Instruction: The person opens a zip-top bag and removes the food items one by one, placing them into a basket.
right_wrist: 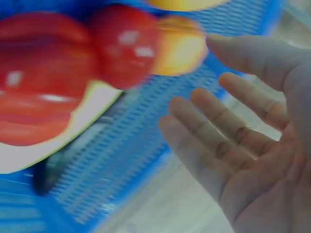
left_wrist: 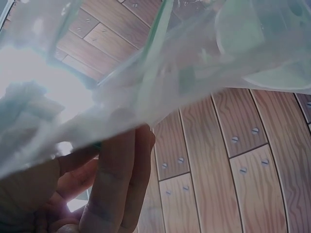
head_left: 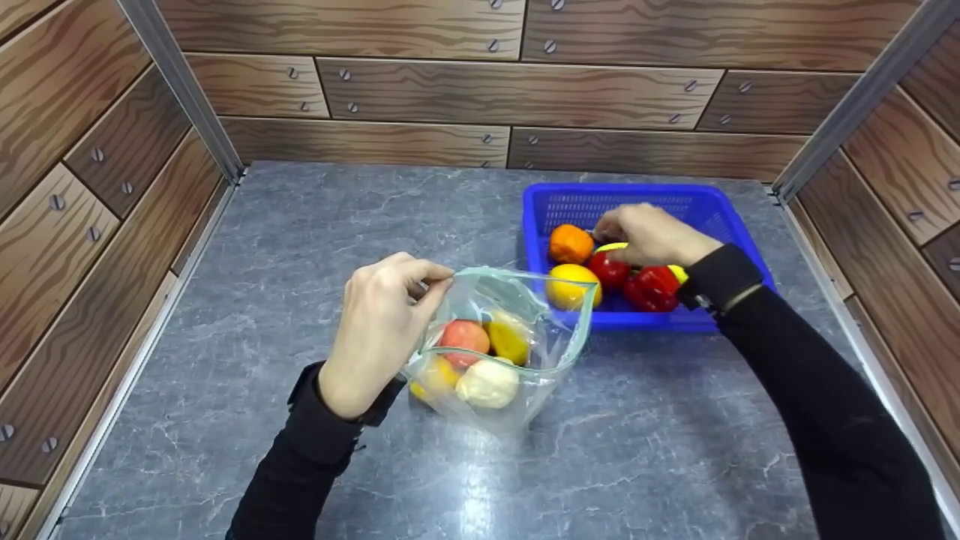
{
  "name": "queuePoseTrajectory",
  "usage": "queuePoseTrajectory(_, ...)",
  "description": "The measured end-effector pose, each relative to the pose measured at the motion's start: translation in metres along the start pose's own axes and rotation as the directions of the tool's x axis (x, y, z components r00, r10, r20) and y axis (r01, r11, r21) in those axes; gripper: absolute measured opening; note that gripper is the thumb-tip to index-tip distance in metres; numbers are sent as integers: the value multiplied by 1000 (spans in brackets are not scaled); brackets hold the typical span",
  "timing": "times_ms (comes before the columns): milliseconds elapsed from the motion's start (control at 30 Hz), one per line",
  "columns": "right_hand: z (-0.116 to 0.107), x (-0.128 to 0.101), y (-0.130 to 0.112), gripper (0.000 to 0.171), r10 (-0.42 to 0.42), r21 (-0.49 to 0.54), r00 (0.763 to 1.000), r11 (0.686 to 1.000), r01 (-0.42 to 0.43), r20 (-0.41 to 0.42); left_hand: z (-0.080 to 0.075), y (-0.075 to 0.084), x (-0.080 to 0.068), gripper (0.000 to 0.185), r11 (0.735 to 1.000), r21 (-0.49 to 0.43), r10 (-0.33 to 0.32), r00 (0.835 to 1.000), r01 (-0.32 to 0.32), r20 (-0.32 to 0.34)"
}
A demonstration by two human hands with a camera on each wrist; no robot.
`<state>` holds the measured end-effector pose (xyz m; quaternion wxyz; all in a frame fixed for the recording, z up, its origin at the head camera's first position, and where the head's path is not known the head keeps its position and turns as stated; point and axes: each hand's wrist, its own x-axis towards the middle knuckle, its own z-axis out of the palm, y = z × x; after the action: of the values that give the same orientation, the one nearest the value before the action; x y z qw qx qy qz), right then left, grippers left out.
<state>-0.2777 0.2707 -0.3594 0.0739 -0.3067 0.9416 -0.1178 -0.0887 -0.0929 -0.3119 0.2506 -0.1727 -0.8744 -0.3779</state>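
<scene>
Head view: my left hand (head_left: 379,330) pinches the rim of the clear bag (head_left: 499,352) standing on the tabletop (head_left: 300,225) just in front of the blue basket (head_left: 600,202), while my right hand (head_left: 649,234) hovers over the basket's fruit. Left wrist view: my fingers (left_wrist: 116,184) grip the bag's film. Right wrist view: my fingers (right_wrist: 218,131) are spread, holding nothing, beside the red fruit (right_wrist: 124,46).
</scene>
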Motion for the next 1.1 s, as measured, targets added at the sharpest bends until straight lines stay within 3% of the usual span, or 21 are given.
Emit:
queuePoseTrajectory(133, -23, -15, -33, 32, -98, 6, 983, 995, 100, -156, 0, 0, 0, 6, 1000, 2, -1, 1000, 1, -4)
queuePoseTrajectory(300, -43, -37, -85, 26, -233, -16, 924, 971, 239, -303, 0, -1, -1, 6, 1000, 5, -2, 1000, 2, -4)
queuePoseTrajectory(367, -46, -44, -105, 24, -302, -25, 886, 949, 314, -351, 0, -1, -1, 6, 1000, 4, -2, 1000, 2, -3)
queuePoseTrajectory(467, -43, -52, -133, 22, -430, -49, 808, 892, 450, -404, 0, -1, -1, 6, 1000, 5, -4, 1000, 4, -2)
queuePoseTrajectory(533, -38, -55, -149, 24, -509, -70, 760, 846, 529, -403, 0, -1, -1, 6, 1000, 5, -3, 1000, 3, -3)
queuePoseTrajectory(600, -30, -57, -164, 27, -568, -91, 735, 810, 580, -369, 0, -1, -1, 7, 1000, 4, -1, 1000, 1, -3)
queuePoseTrajectory(767, -1, -54, -190, 27, -643, -150, 740, 766, 625, -200, 0, -2, -1, 6, 1000, -4, 0, 1000, 0, -1)
queuePoseTrajectory(967, 29, -38, -200, 29, -599, -141, 801, 791, 596, 26, 0, -2, -2, 6, 1000, -2, -2, 1000, 2, 12)
queuePoseTrajectory(1100, 51, -23, -200, 30, -596, -110, 799, 792, 601, 72, 2, -2, -2, 6, 1000, -1, -4, 1000, 4, 26)
